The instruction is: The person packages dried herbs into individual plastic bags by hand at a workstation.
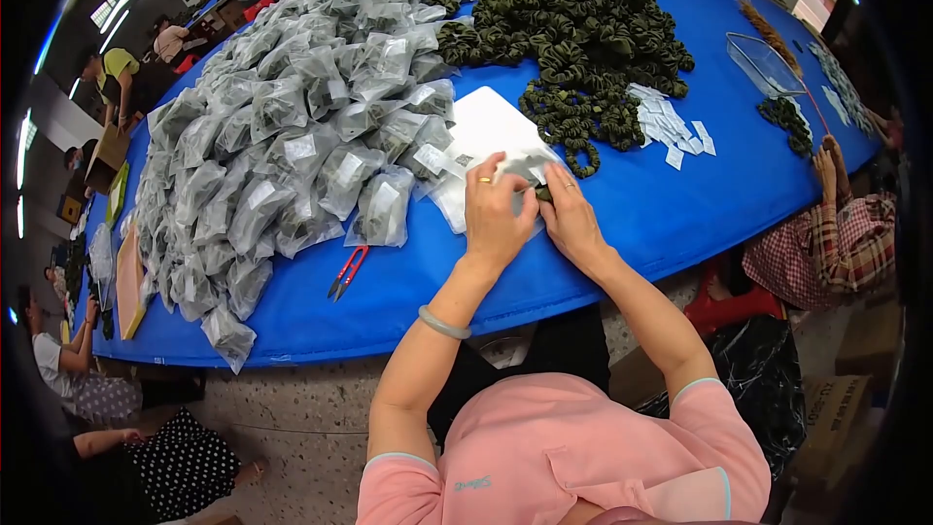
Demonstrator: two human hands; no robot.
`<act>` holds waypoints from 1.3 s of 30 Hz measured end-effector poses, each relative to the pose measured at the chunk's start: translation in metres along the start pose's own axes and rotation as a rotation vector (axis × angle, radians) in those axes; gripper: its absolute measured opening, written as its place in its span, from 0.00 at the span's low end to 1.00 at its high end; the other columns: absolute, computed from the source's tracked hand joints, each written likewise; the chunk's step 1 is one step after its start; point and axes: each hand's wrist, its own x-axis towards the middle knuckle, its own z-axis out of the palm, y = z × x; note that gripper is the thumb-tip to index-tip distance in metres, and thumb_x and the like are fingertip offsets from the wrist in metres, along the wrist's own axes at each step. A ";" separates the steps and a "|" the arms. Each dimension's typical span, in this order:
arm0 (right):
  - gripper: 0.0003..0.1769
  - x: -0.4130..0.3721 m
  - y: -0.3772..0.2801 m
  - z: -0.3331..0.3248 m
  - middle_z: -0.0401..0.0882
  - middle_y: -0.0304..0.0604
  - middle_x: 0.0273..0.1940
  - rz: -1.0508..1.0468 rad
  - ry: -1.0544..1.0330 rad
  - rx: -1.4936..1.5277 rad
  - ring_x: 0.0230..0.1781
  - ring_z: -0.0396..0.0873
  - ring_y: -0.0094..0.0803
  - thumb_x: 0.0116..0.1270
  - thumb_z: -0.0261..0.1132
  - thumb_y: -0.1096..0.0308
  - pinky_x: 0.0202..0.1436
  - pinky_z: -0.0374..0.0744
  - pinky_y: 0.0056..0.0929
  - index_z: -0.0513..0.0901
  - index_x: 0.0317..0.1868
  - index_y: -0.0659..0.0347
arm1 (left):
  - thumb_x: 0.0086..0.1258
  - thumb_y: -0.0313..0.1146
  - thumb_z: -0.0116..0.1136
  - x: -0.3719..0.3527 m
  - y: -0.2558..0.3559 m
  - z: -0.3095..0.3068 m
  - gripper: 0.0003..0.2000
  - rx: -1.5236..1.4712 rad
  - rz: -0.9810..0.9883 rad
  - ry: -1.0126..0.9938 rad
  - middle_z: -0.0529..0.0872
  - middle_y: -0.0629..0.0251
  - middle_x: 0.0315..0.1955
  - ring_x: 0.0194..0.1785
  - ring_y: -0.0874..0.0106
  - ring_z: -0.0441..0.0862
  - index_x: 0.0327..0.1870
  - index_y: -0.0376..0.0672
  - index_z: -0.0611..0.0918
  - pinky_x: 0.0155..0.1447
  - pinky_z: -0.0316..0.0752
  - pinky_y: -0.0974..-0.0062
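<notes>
My left hand (496, 212) is closed, thumb and forefinger pinched at the edge of a clear plastic bag (528, 167) above a stack of white bags (486, 119). Beside it, my right hand (575, 218) has its fingers over the bag's other side. A bit of a dark green scrunchie (543, 192) shows by the right thumb; the rest is hidden. Just beyond my hands lies a big heap of dark green scrunchies (583, 29), with one loose ring (582, 157) at its near edge. White paper tags (666, 120) are scattered to its right.
Filled clear bags (282, 136) with labels pile high on the left of the blue table (739, 185). Red-handled thread snips (348, 272) lie near the front edge. A wire basket (763, 63) stands far right, near a co-worker's hands (829, 170). Other people work at left.
</notes>
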 end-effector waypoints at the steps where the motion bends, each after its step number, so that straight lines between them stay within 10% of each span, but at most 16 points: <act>1: 0.30 0.003 0.003 0.001 0.73 0.59 0.65 0.052 -0.002 0.035 0.69 0.69 0.53 0.61 0.63 0.79 0.66 0.75 0.41 0.70 0.66 0.71 | 0.69 0.31 0.60 -0.002 -0.001 0.002 0.12 -0.117 -0.124 0.068 0.82 0.51 0.49 0.58 0.57 0.74 0.47 0.31 0.79 0.60 0.72 0.63; 8: 0.28 0.016 -0.006 -0.004 0.74 0.58 0.65 0.369 0.025 0.303 0.63 0.75 0.51 0.64 0.61 0.78 0.66 0.74 0.36 0.71 0.66 0.73 | 0.74 0.35 0.58 0.010 -0.011 0.005 0.18 -0.173 -0.468 0.460 0.81 0.51 0.48 0.57 0.59 0.76 0.56 0.32 0.74 0.62 0.72 0.65; 12: 0.27 0.018 -0.013 -0.007 0.76 0.58 0.63 0.475 0.000 0.473 0.64 0.74 0.51 0.66 0.60 0.76 0.66 0.74 0.37 0.72 0.65 0.73 | 0.74 0.35 0.56 0.018 -0.014 0.001 0.17 -1.376 -0.943 0.208 0.81 0.54 0.48 0.53 0.64 0.80 0.57 0.32 0.73 0.59 0.75 0.70; 17: 0.28 0.010 -0.011 0.010 0.71 0.59 0.67 -0.001 -0.034 0.220 0.71 0.66 0.55 0.64 0.61 0.76 0.70 0.70 0.41 0.72 0.66 0.71 | 0.73 0.32 0.56 0.022 -0.020 0.012 0.18 -1.318 -1.036 0.124 0.81 0.57 0.47 0.49 0.69 0.82 0.59 0.33 0.71 0.54 0.77 0.76; 22: 0.31 0.026 0.001 0.025 0.67 0.59 0.70 -0.026 0.114 -0.012 0.72 0.63 0.58 0.61 0.63 0.79 0.71 0.70 0.44 0.70 0.67 0.70 | 0.72 0.27 0.55 -0.002 0.020 0.024 0.13 -1.297 -1.158 0.098 0.83 0.54 0.46 0.46 0.68 0.84 0.55 0.35 0.75 0.46 0.80 0.78; 28: 0.36 -0.015 -0.029 -0.050 0.65 0.58 0.71 0.025 -0.155 -0.080 0.70 0.66 0.56 0.58 0.66 0.78 0.70 0.71 0.43 0.68 0.69 0.67 | 0.69 0.25 0.55 -0.019 0.016 0.018 0.18 -1.390 -1.099 -0.062 0.82 0.54 0.48 0.46 0.68 0.84 0.58 0.32 0.70 0.47 0.80 0.77; 39: 0.28 -0.037 0.011 -0.052 0.78 0.50 0.55 0.413 0.129 -0.087 0.52 0.77 0.42 0.55 0.73 0.71 0.55 0.77 0.35 0.79 0.59 0.61 | 0.67 0.21 0.50 -0.050 0.029 0.013 0.18 -0.486 -0.626 -0.417 0.85 0.52 0.37 0.34 0.67 0.85 0.59 0.29 0.69 0.37 0.81 0.76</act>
